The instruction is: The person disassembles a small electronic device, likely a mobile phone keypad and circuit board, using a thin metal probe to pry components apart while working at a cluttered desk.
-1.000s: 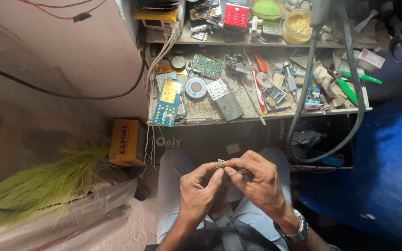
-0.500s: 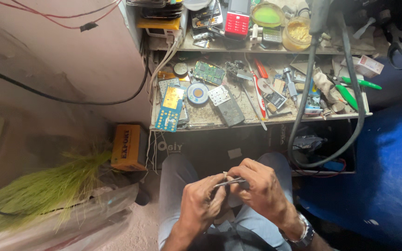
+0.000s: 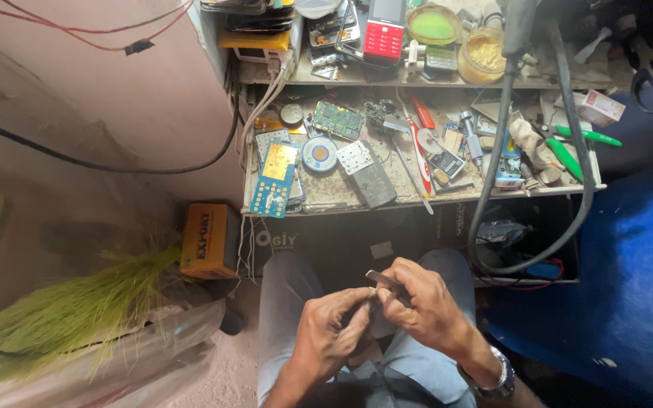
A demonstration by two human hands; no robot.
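Both my hands meet over my lap, below the low workbench (image 3: 326, 202). My right hand (image 3: 425, 306) pinches a small thin grey metal piece (image 3: 382, 279) that sticks out to the upper left of its fingers. My left hand (image 3: 332, 332) is curled against the same spot, its fingertips touching the piece from below. What kind of tool or part the piece is stays unclear. A watch (image 3: 493, 381) sits on my right wrist. My grey trousers (image 3: 289, 291) show beneath the hands.
The workbench holds a blue-and-yellow phone keypad board (image 3: 275, 180), a green circuit board (image 3: 337, 119), a round solder reel (image 3: 319, 153), a grey phone (image 3: 372, 185) and green-handled pliers (image 3: 568, 151). A thick black cable (image 3: 493, 174) loops down. An orange box (image 3: 205, 240) and a green broom (image 3: 62, 317) lie left.
The view has shifted so the bench sits higher and my hands lower. My hands stay together on the small metal piece, the fingers turning it slightly.
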